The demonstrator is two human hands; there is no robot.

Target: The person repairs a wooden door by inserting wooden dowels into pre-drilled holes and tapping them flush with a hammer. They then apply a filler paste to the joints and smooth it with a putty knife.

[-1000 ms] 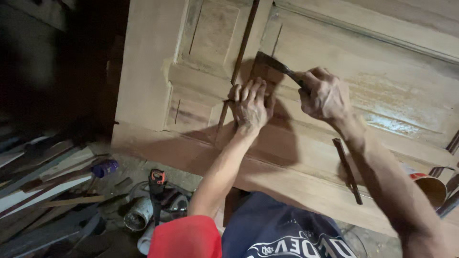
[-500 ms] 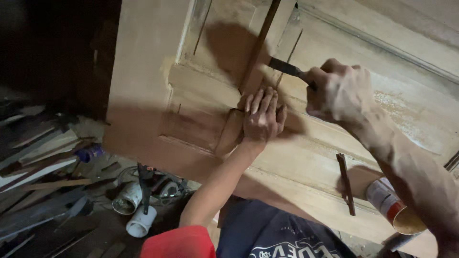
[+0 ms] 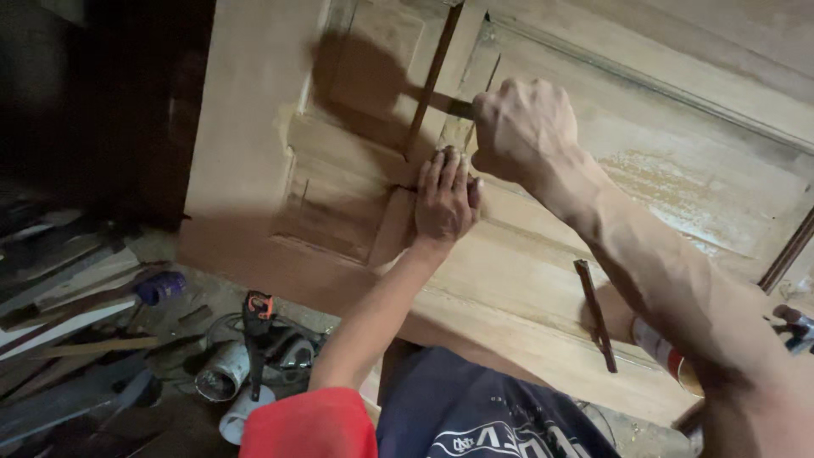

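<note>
Red sleeve (image 3: 309, 424): nearest thing in my view, bottom edge, on my left upper arm.
Dark blue shirt (image 3: 475, 420): pale print on it, bottom centre, just right of the sleeve.
Right forearm: I see it running from the bottom right corner up to the fist, crossing over the door.
Can (image 3: 666, 356): red and white, mostly hidden under my right forearm, at the door's near edge.
Dark metal rod (image 3: 596, 315): thin, lying loose on the door face, just left of the forearm, not touching either hand.
Floor clutter: hand saw with orange and black handle (image 3: 254, 326), grey pipe offcuts (image 3: 222, 371), purple-handled tool (image 3: 161, 287), loose wood strips (image 3: 64, 318), all left of the door and well apart from my hands.
Left hand (image 3: 445, 199): flat, palm down, fingers straight and close together, pressed on the door where a rail meets the raised moulding; holding nothing.
Right hand (image 3: 521, 127): clenched fist, fingers wrapped tight round a tool handle, just above and right of the left hand, near but apart.
Chisel (image 3: 454, 105): only a short dark length shows, sticking out left of the fist, low over the wood; can't see the tip clearly.
Wooden panelled door (image 3: 254, 144): pale unfinished wood lying flat under both hands, pale filler smear on the right panel.
Far left: dark, can't tell what's there.
</note>
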